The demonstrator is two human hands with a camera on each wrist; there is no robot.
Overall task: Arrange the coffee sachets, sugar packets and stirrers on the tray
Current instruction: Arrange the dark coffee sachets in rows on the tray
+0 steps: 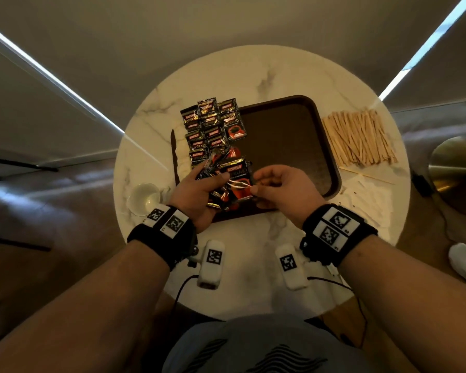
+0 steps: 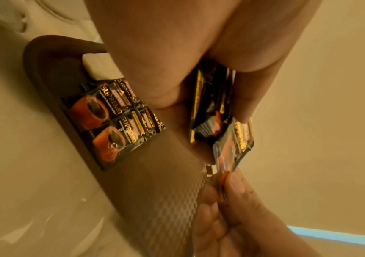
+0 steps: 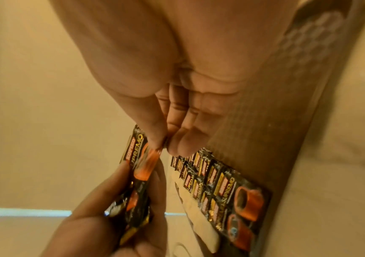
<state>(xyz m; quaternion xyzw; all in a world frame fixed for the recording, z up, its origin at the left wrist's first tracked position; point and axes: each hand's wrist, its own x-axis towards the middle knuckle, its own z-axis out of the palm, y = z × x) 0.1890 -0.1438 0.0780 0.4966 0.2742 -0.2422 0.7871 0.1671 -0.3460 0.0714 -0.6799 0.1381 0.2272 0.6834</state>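
A round marble table (image 1: 267, 76) stands before drawn blinds, and the work is laid out across it. At the near left a glass cup (image 1: 143, 198) rests on the marble. Just right of it, the dark tray (image 1: 288, 130) holds rows of sachets (image 1: 213, 125) that have been overlapped along its left side, from the far edge toward the near one.

Over the near left part of the tray, a bundle (image 1: 221, 195) of sachets is gripped in the left hand (image 1: 197, 192), fingers curled round it. The top sachet (image 1: 238, 175) of that bundle is pinched at its right edge by the right hand (image 1: 277, 189), thumb and forefinger pressed together on the foil; the other fingers are curled beside them.

The step in hand is judged to be the coffee stage: one sachet is being drawn off the bundle to extend the rows. The next move calls for it to be slid free without the rest being dragged along, then laid overlapping the nearest row.

Further right, off the tray, the stirrers (image 1: 358, 135) lie heaped on the far right of the table, untouched. Near them, pale packets (image 1: 369, 195), probably the sugar though they are too washed out to be sure, lie on the marble.
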